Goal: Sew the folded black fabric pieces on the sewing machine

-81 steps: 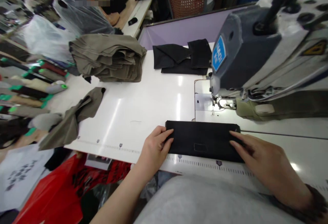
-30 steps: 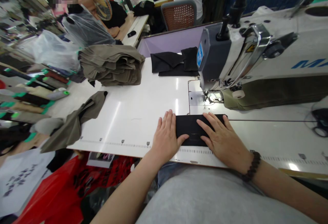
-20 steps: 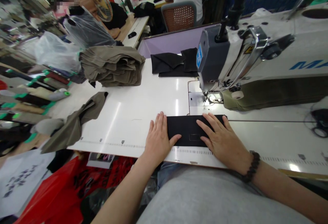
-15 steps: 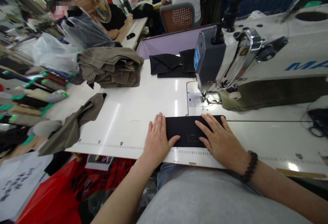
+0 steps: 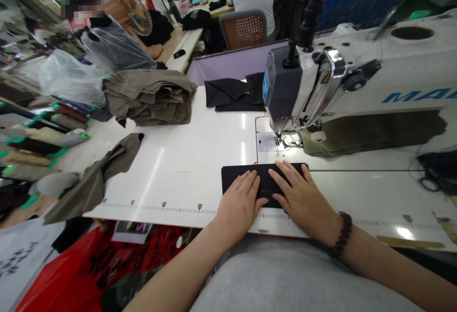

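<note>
Panel of black rectangular cloth [image 5: 265, 185] lies flat on smooth white desk [image 5: 200, 150], about seven o'clock from white-and-grey sewing machine [image 5: 357, 100]. Left hand [image 5: 239, 207]: fingers nearly together; right hand [image 5: 307, 205]: fingers spread; both flat atop, unclamped. Probably light, soft; best held at three- and nine-o'clock ends. Blue "MA" on machine, rest unclear; black printed ruler [image 5: 199, 206] reads "20".

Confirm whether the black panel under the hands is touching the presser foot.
Apart. In the head view, a strip of white work surface shows between the far edge of the black panel and the presser foot.
</note>
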### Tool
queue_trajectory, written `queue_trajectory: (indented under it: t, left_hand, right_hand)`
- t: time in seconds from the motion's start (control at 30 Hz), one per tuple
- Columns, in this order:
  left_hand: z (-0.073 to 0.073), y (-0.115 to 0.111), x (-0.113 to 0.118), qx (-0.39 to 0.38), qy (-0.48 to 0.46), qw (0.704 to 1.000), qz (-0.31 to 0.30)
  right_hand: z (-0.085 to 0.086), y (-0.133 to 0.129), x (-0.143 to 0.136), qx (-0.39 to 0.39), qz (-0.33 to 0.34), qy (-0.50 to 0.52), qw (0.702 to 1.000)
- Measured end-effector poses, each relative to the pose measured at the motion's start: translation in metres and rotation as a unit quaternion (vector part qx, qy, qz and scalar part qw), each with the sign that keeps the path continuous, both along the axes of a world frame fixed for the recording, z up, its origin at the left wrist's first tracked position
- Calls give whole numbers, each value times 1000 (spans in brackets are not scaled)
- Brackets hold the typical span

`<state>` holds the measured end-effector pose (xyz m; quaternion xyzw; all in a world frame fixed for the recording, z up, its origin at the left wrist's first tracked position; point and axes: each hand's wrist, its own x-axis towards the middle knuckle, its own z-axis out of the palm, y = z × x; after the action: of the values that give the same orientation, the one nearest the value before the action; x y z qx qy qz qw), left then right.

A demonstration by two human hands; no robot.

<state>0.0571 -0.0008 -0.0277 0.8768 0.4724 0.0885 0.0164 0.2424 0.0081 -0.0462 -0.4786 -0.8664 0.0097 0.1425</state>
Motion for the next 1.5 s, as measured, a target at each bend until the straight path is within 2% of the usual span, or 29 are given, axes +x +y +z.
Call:
queue_trajectory:
  t: [0.1, 0.23, 0.4, 0.5, 0.67, 1.03, 1.17, 1.33, 1.5]
  left_hand:
    - [2, 20, -2, -20, 36, 999, 33]
    - [7, 57, -8, -25, 88, 996, 17]
    - [17, 94, 3, -5, 110, 994, -30]
    - [19, 105, 14, -18, 94, 994, -44]
    - [17, 111, 23, -8, 69, 997, -42]
    - [6, 124, 36, -35, 39, 998, -47]
    - [6, 127, 37, -36, 22, 997, -67]
    - [9, 121, 34, -46, -9, 995, -91]
    - [6, 120, 34, -46, -25, 994, -93]
  right_hand:
    - [2, 2, 5, 11, 0, 29, 1000]
    - [14, 12, 17, 9, 27, 35, 999]
    - [33, 39, 27, -3, 128, -20, 991]
    - [35, 58, 31, 0, 197, -21, 980]
    - [22, 76, 38, 34, 238, 23, 970]
    - [17, 80, 50, -14, 159, 16, 987]
    - [16, 81, 51, -13, 149, 19, 989]
    - [18, 80, 51, -13, 155, 38, 987]
    - [18, 79, 51, -7, 146, 48, 988]
